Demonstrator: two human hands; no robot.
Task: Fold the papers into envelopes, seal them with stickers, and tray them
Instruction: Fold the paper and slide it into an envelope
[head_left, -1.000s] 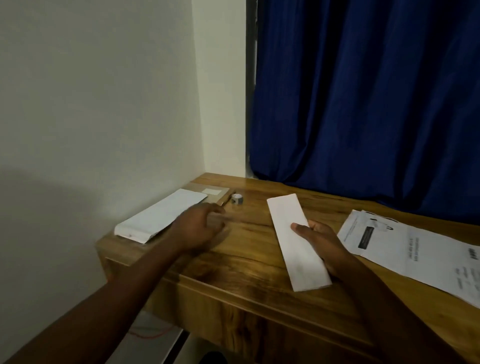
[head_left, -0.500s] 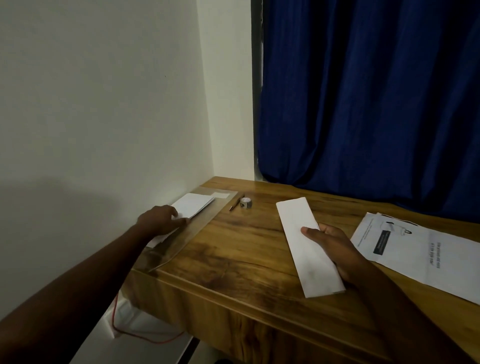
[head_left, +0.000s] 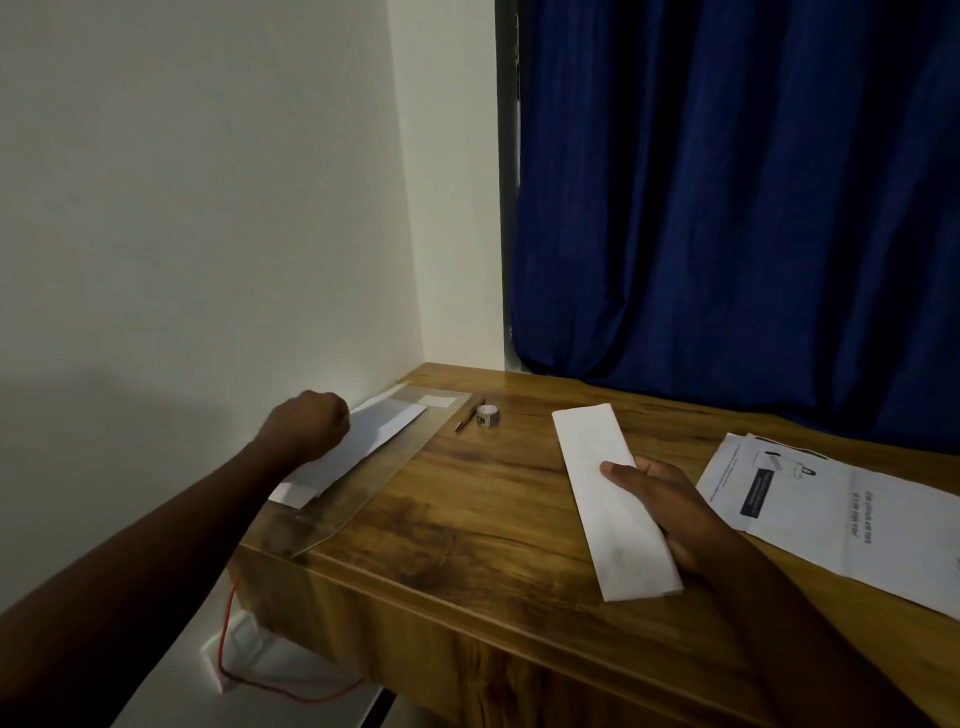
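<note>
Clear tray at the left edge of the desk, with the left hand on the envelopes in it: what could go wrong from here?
1. The clear tray sits at the desk's left corner; a push from the left hand might slide it off.
2. The folded paper under the right hand shows no sticker, so it may spring open if released.
3. The sticker roll and pen lie loose and could get knocked.

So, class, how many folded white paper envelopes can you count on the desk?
2. One folded white paper envelope lies mid-desk under the right hand; the other sits in the clear plastic tray under the left hand. More may be hidden beneath.
</note>
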